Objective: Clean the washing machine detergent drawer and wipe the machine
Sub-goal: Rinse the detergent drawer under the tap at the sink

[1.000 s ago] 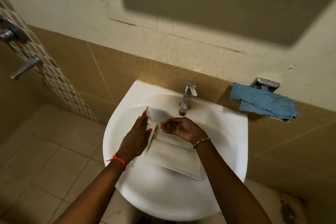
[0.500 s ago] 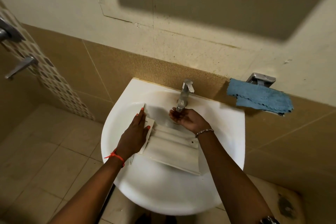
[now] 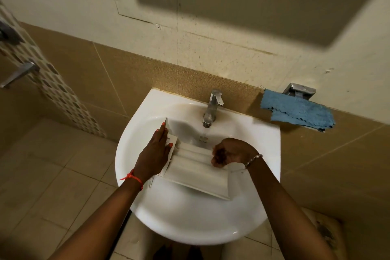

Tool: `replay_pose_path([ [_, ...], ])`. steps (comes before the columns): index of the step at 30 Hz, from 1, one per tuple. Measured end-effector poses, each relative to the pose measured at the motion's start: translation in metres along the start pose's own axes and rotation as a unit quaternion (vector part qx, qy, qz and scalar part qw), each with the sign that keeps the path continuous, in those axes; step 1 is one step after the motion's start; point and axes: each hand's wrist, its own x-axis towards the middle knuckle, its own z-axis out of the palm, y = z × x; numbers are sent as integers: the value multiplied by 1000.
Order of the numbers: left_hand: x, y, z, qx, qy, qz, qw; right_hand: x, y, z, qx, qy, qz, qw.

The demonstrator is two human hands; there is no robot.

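Sink (image 3: 190, 224): white and round at the front, fixed to the tan tile wall.
Detergent drawer (image 3: 196, 175): white, long and flat. It lies in the sink bowl, slanting from the back left side down to the front right side. One end is near the drain (image 3: 203, 138).
Left hand (image 3: 155, 154): it holds the left end of the drawer. The fingers lie straight along the outer side of the end piece and the thumb presses on the inner side, so the piece is pinched between them.
Right hand (image 3: 230, 152): it is over the right back part of the drawer, with its lower edge touching it. The fingers are curled in. I cannot tell if they hold the drawer's edge or nothing.
Tap (image 3: 212, 110): silver, at the back edge of the sink. A thin stream of water (image 3: 205, 131) runs from it down to the drain, just left of the right hand.
Wrists: a red string (image 3: 132, 177) on the left one, a silver bracelet (image 3: 253, 159) on the right one.
Blue cloth (image 3: 295, 112): it hangs from a metal holder (image 3: 299, 91) on the wall, past the back right corner of the sink.
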Motion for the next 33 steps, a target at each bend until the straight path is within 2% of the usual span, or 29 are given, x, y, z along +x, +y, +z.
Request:
replay_pose_path([
  [3,0,-1,1,-1,-2,-6,1000,-12,-1,-9,-150,53,-41,986],
  [5,0,-1,1,-4,-3,-10,1000,-12,-6,-11,-140,86,-75,984],
  [7,-1,1,0,-30,3,-9,1000,-6,-10,-9,-45,90,-109,989],
  [9,-2,3,-3,-96,5,-17,995,6,-13,-4,110,58,-114,986],
  [11,-4,4,-5,-166,10,-36,985,20,-12,3,269,5,-90,959],
  [13,-5,3,-6,-210,19,-57,976,34,-12,11,390,-33,-75,917],
  [15,-6,1,-7,-245,12,-94,965,45,-13,22,463,-48,-70,882],
  [18,-6,-3,-5,-281,9,-124,951,57,-18,35,507,-40,-81,857],
  [22,-6,-3,-6,-317,14,-137,939,64,-25,48,490,-62,-114,862],
  [27,-6,-1,-6,-330,25,-137,934,48,-29,76,369,-75,-102,921],
  [33,-4,-4,-4,-289,36,-131,948,20,-45,98,180,-65,-155,969],
])
